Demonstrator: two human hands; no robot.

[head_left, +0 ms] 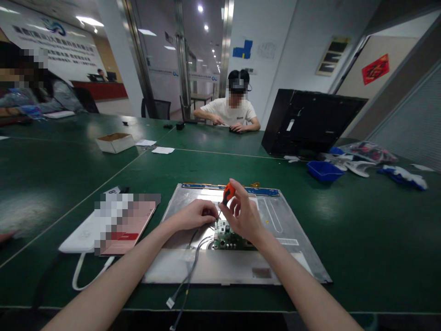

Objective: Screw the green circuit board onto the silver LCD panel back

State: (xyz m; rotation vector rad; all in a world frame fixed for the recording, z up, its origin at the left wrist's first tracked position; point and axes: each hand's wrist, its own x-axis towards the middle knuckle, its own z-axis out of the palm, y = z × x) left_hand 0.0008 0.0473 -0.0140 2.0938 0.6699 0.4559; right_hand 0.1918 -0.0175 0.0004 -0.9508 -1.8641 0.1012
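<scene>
From where I stand, the work is at the board [225, 242], a green circuit lying on the back of a metal panel [298, 234], flat on the table [372, 230]. Take the board as the middle of the dial, twelve on the far side. The right hand [243, 214] has its fingers closed around the orange handle of a screwdriver [228, 193], whose shaft slants down to the board's corner near half past ten. The left hand [198, 214] has its fingertips drawn together by the tip (whether they pinch the shaft or something smaller, I cannot tell from here). Loose cables [195, 264] trail off between seven and eight, over the panel's near edge.

I'd judge the step in hand to be working a fastener at that corner, though fingers hide it. The next move seems to call for an upright shaft, a well-seated tip and an even turn; a slip could scratch the board. A monitor [310, 124] stands toward one o'clock, a blue tray [324, 170] toward two.
</scene>
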